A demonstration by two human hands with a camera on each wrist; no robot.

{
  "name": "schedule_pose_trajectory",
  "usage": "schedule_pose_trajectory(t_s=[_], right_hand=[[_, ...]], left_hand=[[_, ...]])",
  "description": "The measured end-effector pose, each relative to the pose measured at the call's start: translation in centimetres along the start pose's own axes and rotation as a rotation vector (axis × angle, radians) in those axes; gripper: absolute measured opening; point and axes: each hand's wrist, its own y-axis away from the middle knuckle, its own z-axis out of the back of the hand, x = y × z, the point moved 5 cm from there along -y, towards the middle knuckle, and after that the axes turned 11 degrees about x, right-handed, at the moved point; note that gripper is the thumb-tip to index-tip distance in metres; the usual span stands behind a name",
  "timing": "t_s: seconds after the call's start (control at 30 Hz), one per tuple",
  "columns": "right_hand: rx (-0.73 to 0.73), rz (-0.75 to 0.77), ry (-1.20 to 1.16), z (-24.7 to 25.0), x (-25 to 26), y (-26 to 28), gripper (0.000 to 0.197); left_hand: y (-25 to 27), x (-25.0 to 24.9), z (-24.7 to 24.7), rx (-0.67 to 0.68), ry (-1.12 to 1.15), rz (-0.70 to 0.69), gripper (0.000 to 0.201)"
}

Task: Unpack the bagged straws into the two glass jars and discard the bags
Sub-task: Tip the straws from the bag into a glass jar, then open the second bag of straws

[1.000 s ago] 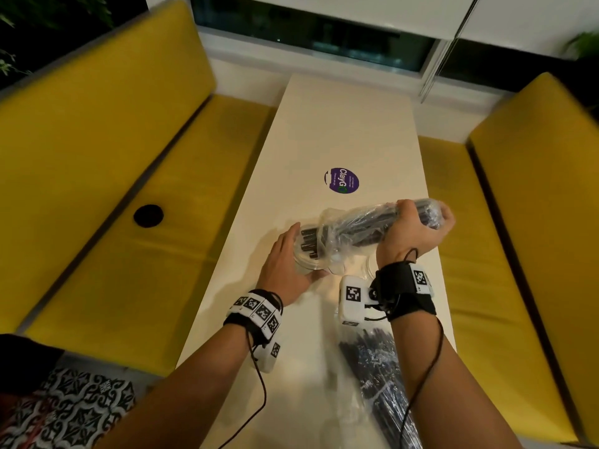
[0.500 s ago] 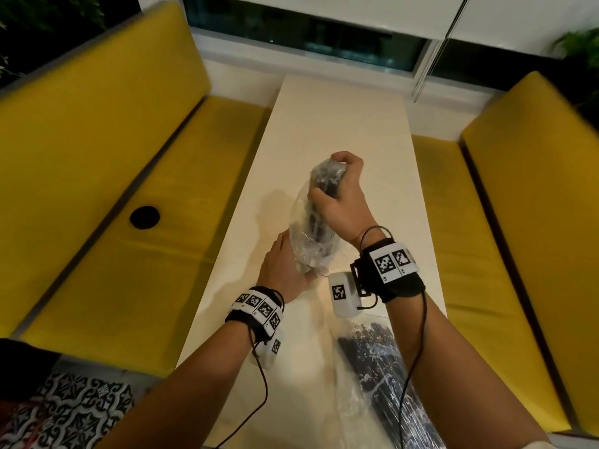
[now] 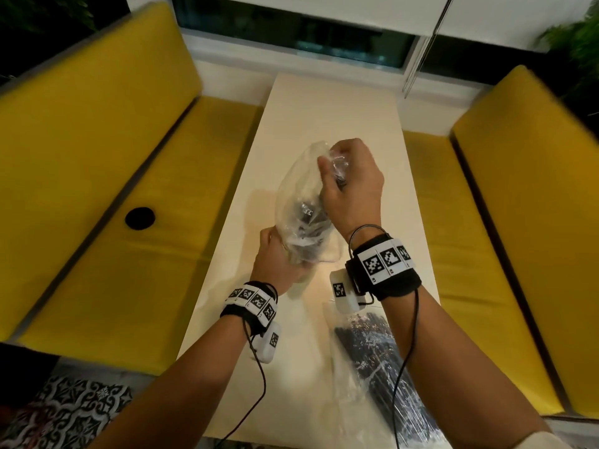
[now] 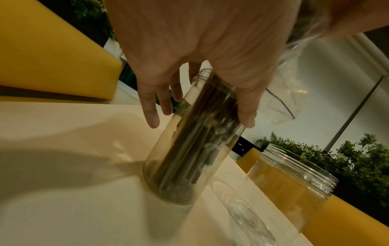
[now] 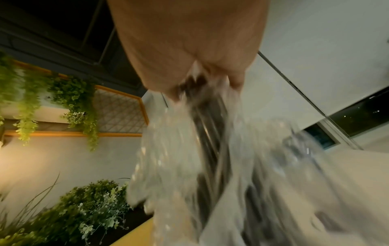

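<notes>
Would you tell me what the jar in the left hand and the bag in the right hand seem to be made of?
Jar: clear, glossy and rigid with a threaded neck; glass or hard plastic, unclear which. Bag: thin, clear plastic film, crinkled and shiny.

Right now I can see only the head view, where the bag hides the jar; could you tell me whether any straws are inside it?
Observer: Yes. In the left wrist view, the glass jar that the left hand holds near its mouth contains a bundle of dark straws reaching its base.
Operator: Thank you. Where is the other jar, please?
Observer: The second glass jar stands beside it, apart from it, lidless and without straws.
Operator: Is the bag emptied, then?
Observer: No. In the right wrist view, more dark straws run down inside the clear bag from the grip of the right hand.
</notes>
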Motion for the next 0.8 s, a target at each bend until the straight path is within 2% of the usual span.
schedule_pose_trajectory(t_s=[0.07, 0.13, 0.17, 0.23, 0.3, 0.33, 0.37, 0.43, 0.47, 0.57, 0.63, 0.7, 0.8], right_hand=[[0.036, -0.030, -0.034, 0.0, 0.1, 0.2, 0.032], [0.047, 0.004, -0.069, 0.8, 0.5, 0.5, 0.051], [0.102, 0.022, -0.060, 0.9, 0.7, 0.6, 0.063], [0.360, -0.025, 0.021, -0.3, 0.1, 1.2, 0.087], [0.565, -0.057, 0.123, -1.6, -0.7, 2.1, 0.094], [0.547, -0.035, 0.144, -1.6, -0.7, 2.2, 0.088], [0.430, -0.002, 0.127, -0.9, -0.5, 2.1, 0.078], [0.094, 0.042, 0.020, 1.4, 0.2, 1.9, 0.063], [0.000, 0.055, -0.020, 2.2, 0.6, 2.1, 0.060], [0.031, 0.048, 0.030, 3.1, 1.1, 2.9, 0.060], [-0.037, 0.073, -0.026, 4.3, 1.7, 3.8, 0.060], [-0.128, 0.113, -0.130, 5.6, 2.8, 4.9, 0.062], [-0.200, 0.220, -0.198, 6.2, 5.2, 7.9, 0.058]], left_hand=[[0.2, 0.2, 0.0, -0.013, -0.013, -0.002, 0.095], [0.2, 0.3, 0.0, -0.018, 0.002, -0.010, 0.103], [0.2, 0.3, 0.1, -0.027, 0.014, -0.006, 0.105], [0.3, 0.7, 0.1, -0.041, 0.033, 0.008, 0.099], [0.4, 0.8, 0.0, -0.035, 0.034, 0.007, 0.091], [0.4, 0.8, 0.1, -0.030, 0.025, 0.006, 0.089], [0.4, 0.8, 0.1, -0.024, 0.013, 0.008, 0.089], [0.2, 0.9, 0.2, -0.026, -0.006, 0.016, 0.096], [0.3, 0.9, 0.3, -0.024, -0.005, 0.019, 0.098], [0.7, 0.9, 0.7, 0.050, -0.016, 0.023, 0.111], [1.5, 1.0, 1.1, 0.102, 0.005, 0.025, 0.112], [2.7, 1.0, 2.1, -0.003, 0.056, -0.018, 0.085], [5.7, -0.1, 5.1, -0.346, 0.186, -0.162, 0.037]])
